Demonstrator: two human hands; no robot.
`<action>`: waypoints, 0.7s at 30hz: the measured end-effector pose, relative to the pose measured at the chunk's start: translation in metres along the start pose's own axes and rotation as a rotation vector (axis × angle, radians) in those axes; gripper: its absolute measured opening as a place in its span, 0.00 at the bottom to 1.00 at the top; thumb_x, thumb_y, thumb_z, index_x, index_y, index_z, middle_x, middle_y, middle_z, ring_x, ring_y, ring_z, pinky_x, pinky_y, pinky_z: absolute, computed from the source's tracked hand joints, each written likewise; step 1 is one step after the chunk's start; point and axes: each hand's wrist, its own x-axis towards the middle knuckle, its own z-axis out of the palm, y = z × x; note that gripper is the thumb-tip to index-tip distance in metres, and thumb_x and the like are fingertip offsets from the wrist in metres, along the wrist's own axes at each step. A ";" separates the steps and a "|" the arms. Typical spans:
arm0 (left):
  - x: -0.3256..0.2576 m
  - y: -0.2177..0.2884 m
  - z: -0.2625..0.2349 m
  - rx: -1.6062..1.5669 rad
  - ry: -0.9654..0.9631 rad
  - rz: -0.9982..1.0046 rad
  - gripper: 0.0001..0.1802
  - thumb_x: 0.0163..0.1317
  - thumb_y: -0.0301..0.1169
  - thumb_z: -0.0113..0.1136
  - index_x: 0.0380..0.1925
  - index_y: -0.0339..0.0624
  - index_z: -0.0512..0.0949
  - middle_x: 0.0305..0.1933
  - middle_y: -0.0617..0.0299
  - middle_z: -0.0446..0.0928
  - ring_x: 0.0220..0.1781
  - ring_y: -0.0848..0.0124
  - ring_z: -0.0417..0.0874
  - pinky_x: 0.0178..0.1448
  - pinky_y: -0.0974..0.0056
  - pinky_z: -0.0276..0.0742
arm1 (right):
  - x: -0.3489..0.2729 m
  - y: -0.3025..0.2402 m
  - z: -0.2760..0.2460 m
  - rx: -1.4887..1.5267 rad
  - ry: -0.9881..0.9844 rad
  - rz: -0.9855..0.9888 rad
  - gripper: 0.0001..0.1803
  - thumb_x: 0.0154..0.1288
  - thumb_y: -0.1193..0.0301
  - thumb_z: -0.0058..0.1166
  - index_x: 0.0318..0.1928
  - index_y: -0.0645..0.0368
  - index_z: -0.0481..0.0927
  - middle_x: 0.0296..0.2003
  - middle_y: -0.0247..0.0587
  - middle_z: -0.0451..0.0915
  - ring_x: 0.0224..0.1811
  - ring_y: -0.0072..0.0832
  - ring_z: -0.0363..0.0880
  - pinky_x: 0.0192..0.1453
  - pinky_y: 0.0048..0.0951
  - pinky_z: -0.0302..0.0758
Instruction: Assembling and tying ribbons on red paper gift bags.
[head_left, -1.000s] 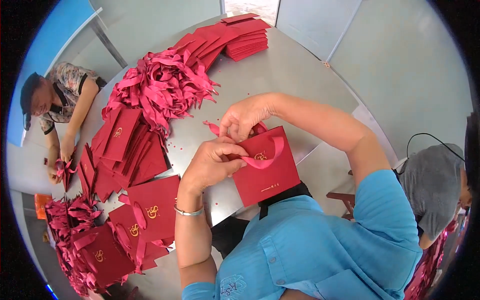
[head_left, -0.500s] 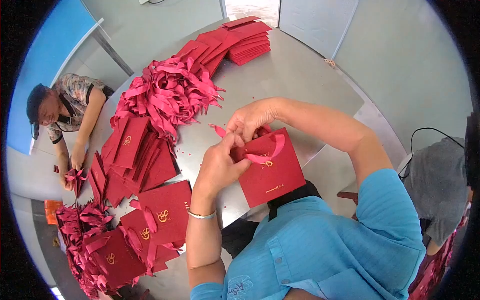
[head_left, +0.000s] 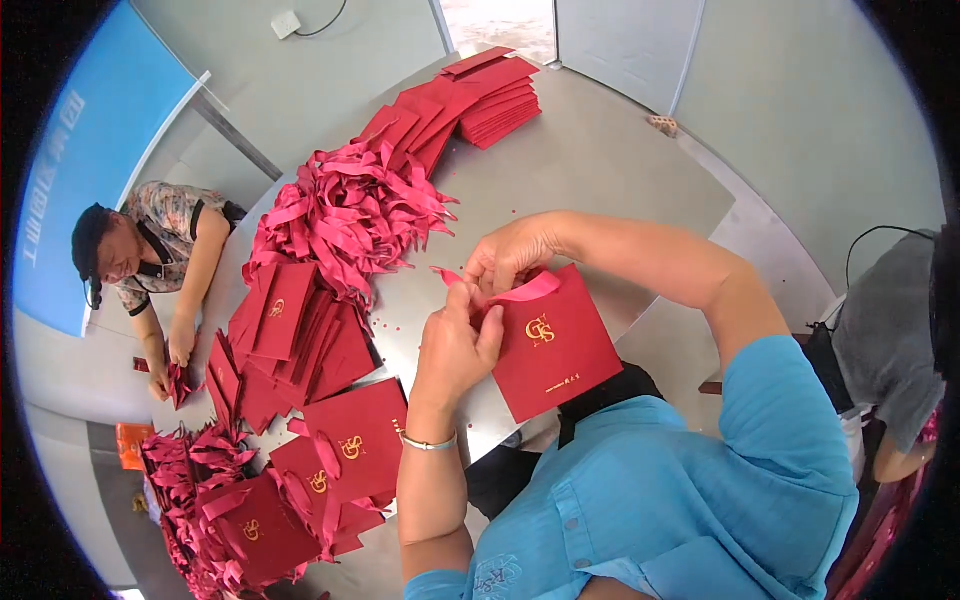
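A red paper gift bag point(head_left: 556, 350) with gold print is tilted in front of my body, near the table's edge. My left hand point(head_left: 457, 345) grips its upper left corner between thumb and fingers. Along the bag's top edge runs a pink ribbon point(head_left: 528, 290), and one end of it sticks out past my fingers. My right hand point(head_left: 510, 255) pinches the ribbon at the rim, its fingertips close to those of my left hand. The exact spot where the ribbon meets the bag is hidden behind my fingers.
A heap of loose pink ribbons point(head_left: 350, 215) lies left of my hands, with stacked flat red bags point(head_left: 500, 105) beyond. More red bags point(head_left: 300, 335) and ribboned bags point(head_left: 255, 525) fill the near left. Across the table a co-worker point(head_left: 175, 260) handles a small red bag. Another person point(head_left: 885, 330) is at right.
The ribbon that looped down over the bag's front now lies flatter along its top edge. My hands stay on the bag's top. The whole view has shifted slightly.
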 end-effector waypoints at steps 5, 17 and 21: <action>-0.001 0.000 -0.002 -0.066 -0.007 -0.018 0.08 0.60 0.25 0.57 0.33 0.36 0.67 0.21 0.48 0.74 0.19 0.59 0.76 0.27 0.61 0.72 | -0.002 -0.006 0.004 -0.004 -0.022 -0.022 0.21 0.49 0.81 0.59 0.48 0.64 0.78 0.36 0.35 0.81 0.32 0.20 0.80 0.33 0.21 0.76; -0.003 -0.003 -0.020 -0.369 -0.322 -0.261 0.02 0.63 0.19 0.54 0.35 0.36 0.74 0.25 0.68 0.74 0.22 0.80 0.77 0.26 0.74 0.72 | -0.007 -0.010 0.012 -0.009 0.046 0.011 0.21 0.46 0.83 0.57 0.46 0.63 0.77 0.31 0.34 0.82 0.25 0.16 0.75 0.25 0.18 0.67; -0.004 -0.015 -0.022 -0.519 -0.428 -0.327 0.03 0.65 0.20 0.53 0.35 0.36 0.76 0.25 0.68 0.75 0.23 0.80 0.76 0.28 0.74 0.72 | -0.009 -0.012 0.019 0.018 0.097 -0.029 0.19 0.46 0.83 0.58 0.44 0.63 0.78 0.28 0.33 0.81 0.23 0.15 0.73 0.24 0.17 0.66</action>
